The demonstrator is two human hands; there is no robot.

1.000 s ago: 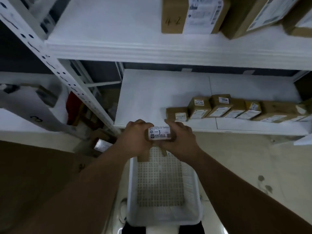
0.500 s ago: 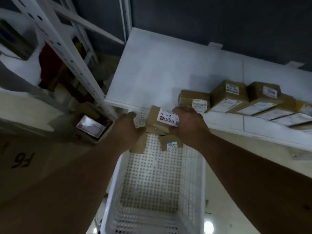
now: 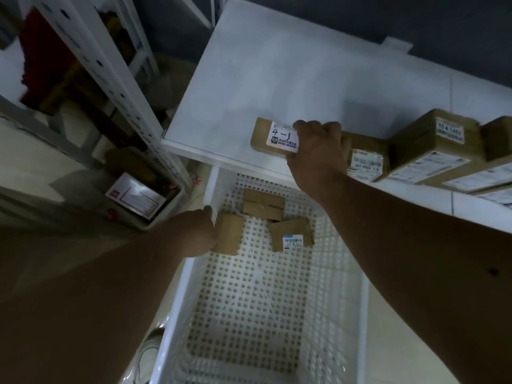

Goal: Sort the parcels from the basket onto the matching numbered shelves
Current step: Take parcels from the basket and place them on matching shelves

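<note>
Wht perforated basket, prob. brown parcels

Your right hand grips the brown parcel marked "4-3" lying flat at the white shelf front edge, left of a row of labelled parcels, while three brown parcels lie in the white perforated basket below.

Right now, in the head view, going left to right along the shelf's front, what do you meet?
Parcel marked 4-3 → right hand gripping it → parcel with the 507 label → larger labelled parcel. All sit on the white shelf.
</note>
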